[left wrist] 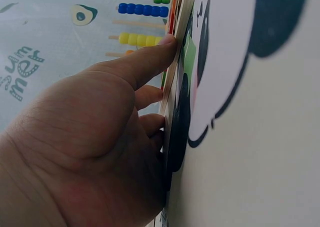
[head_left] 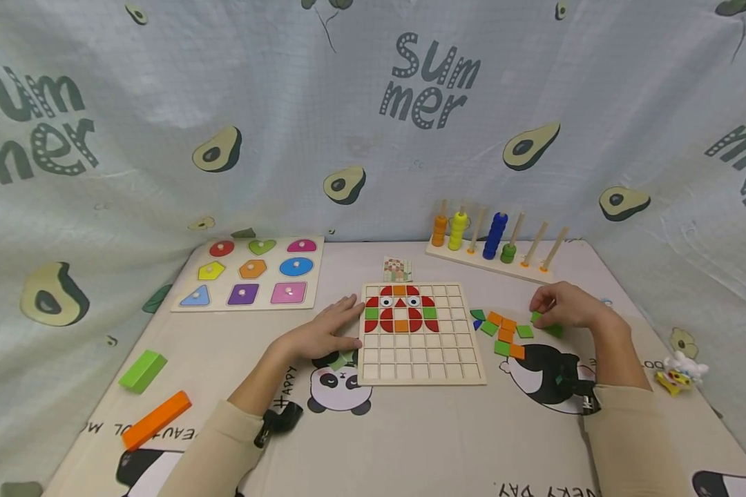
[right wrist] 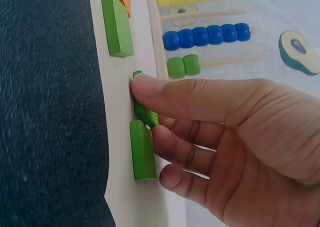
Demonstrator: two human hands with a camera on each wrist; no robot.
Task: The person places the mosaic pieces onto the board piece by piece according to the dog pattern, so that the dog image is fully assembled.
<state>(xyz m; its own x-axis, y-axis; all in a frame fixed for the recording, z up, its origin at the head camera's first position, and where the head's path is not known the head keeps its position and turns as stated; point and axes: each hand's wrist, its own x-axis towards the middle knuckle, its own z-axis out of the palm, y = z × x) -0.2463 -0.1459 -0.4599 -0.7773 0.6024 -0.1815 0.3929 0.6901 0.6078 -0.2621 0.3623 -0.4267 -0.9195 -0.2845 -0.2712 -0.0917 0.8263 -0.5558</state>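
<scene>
My left hand (head_left: 328, 327) lies along the left edge of a gridded wooden board (head_left: 421, 360), its thumb and fingers at the edge. Red, green and orange pieces with two eye tiles form a pattern in the board's upper left squares. Over at the right, my right hand (head_left: 566, 306) pinches a small green tile (right wrist: 145, 112) between thumb and fingers, low over the table. Another green tile (right wrist: 143, 154) lies right beside these fingers, and a further green tile (right wrist: 118, 29) sits a little apart. Several orange tiles (head_left: 506, 335) and green ones are scattered between board and hand.
A bead rack (head_left: 491, 262) stands behind, and a small picture card (head_left: 398, 269) lies above the board. At left are a shape puzzle (head_left: 266, 295), a green block (head_left: 142, 371) and an orange block (head_left: 157, 420). A small toy figure (head_left: 682, 371) sits far right.
</scene>
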